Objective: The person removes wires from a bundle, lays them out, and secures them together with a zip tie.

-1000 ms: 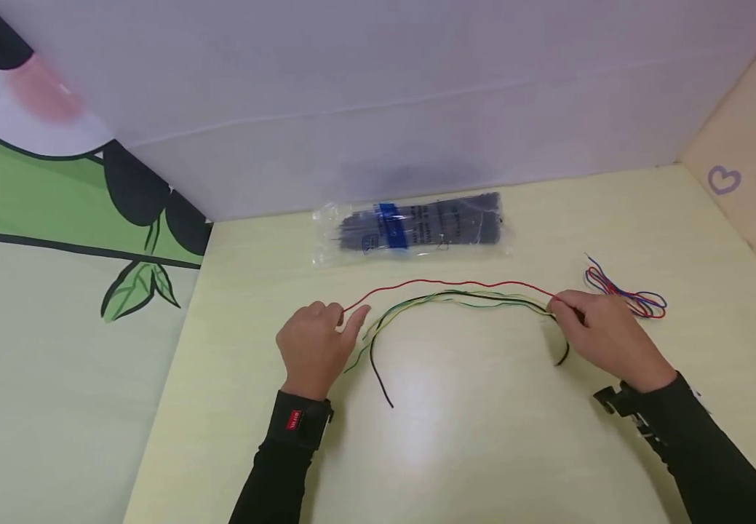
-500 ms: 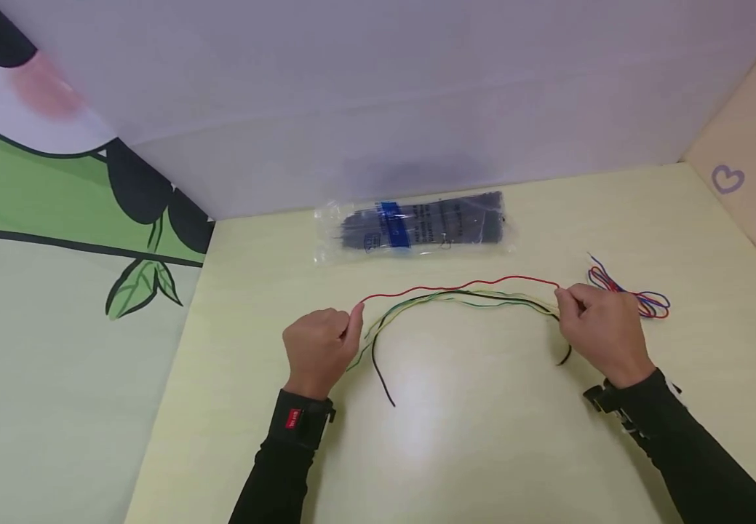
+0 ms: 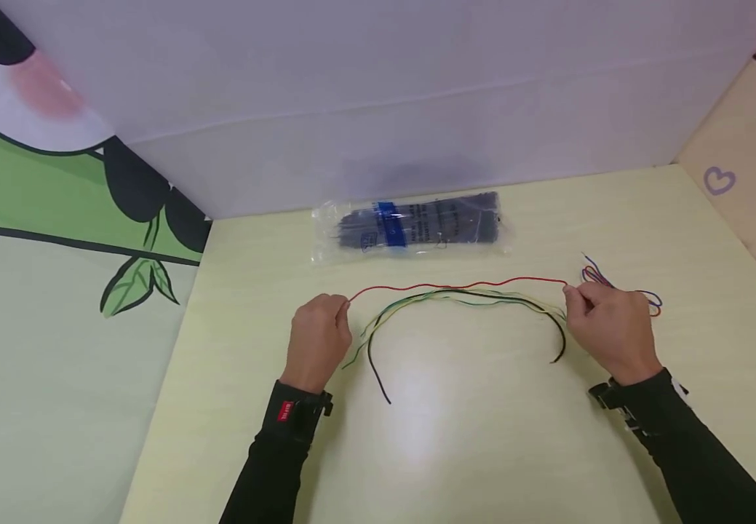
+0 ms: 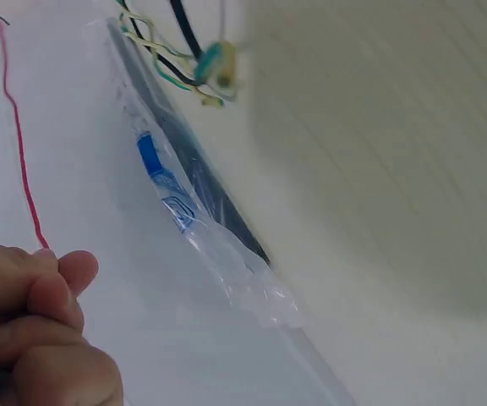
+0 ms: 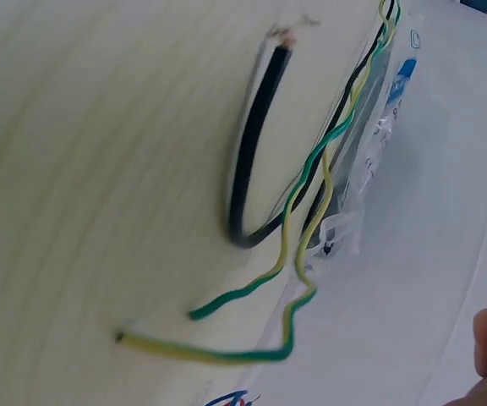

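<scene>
Between my two hands a slightly wavy red wire [image 3: 443,284] is stretched out above the table. My left hand [image 3: 320,339] pinches its left end between thumb and curled fingers; in the left wrist view the red wire [image 4: 20,152] runs up from the fingertips. My right hand [image 3: 613,331] pinches the other end, seen at the edge of the right wrist view. Just below the red wire, a black wire [image 3: 378,375] lies in an arc on the table, together with yellow-green wires [image 5: 290,313] that have kinked ends.
At the back of the table [image 3: 469,437] lies a clear plastic bag of dark strips [image 3: 443,222] with a blue band. A looped bundle of red and blue wire [image 3: 654,300] lies behind my right hand, partly hidden. Walls [image 3: 417,87] stand behind the table and at its right.
My left hand's thumb, lifted off the fingers a second ago, now presses against them on the wire. My right hand has shifted slightly right, and the red wire is drawn out a little longer.
</scene>
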The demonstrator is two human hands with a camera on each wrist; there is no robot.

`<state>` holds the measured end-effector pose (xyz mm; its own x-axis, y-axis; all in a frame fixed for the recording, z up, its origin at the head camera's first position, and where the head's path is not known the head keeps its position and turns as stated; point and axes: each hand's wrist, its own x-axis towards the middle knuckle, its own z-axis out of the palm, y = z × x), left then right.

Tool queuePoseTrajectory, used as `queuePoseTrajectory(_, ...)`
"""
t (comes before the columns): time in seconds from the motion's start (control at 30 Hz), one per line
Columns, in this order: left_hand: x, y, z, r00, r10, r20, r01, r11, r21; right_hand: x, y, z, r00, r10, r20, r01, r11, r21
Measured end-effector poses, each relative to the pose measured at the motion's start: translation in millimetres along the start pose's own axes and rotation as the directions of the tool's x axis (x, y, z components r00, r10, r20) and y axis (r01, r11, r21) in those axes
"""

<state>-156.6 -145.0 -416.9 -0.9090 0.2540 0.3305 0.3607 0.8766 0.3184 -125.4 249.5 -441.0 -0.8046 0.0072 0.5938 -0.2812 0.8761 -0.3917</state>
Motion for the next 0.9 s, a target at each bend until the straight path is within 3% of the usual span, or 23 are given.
queuePoseTrajectory(0.07,1.1,1.3,0.8,0.998,-0.055,-0.015,0.056,0.996,0.068,1,-8,2,1.000,-0.022,-0.001,0.022,0.999,0.035)
queuePoseTrajectory(0.17,0.7,9.0,1.8,0.995,-0.098,0.022,0.091,0.975,0.202,3,-20,2,0.999,-0.031,0.039,0.026,0.991,0.128)
queuePoseTrajectory(0.3,2.2,19.2,0.9,0.996,-0.089,-0.016,0.089,0.936,0.342,5,-35,-6,0.991,0.048,0.123,-0.080,0.959,0.273)
queuePoseTrajectory(0.43,7.9,18.5,-3.2,0.987,-0.141,-0.081,0.158,0.948,0.278,5,-43,-13,0.968,0.102,0.228,-0.170,0.937,0.304)
queuePoseTrajectory(0.53,8.6,15.2,-4.7,0.987,-0.133,-0.092,0.149,0.971,0.190,1,-42,-14,0.962,0.055,0.266,-0.130,0.953,0.273)
queuePoseTrajectory(0.63,6.6,13.8,-4.8,0.994,-0.053,-0.098,0.067,0.986,0.155,-2,-35,-12,0.976,-0.006,0.219,-0.051,0.965,0.256)
queuePoseTrajectory(0.73,5.1,15.1,-4.0,0.998,0.016,-0.052,-0.011,0.996,0.087,-3,-28,-10,0.991,-0.050,0.120,0.023,0.976,0.218)
queuePoseTrajectory(0.9,0.5,18.3,2.2,0.992,0.113,0.049,-0.115,0.993,0.030,-3,-21,-9,1.000,-0.026,-0.004,0.026,0.984,0.178)
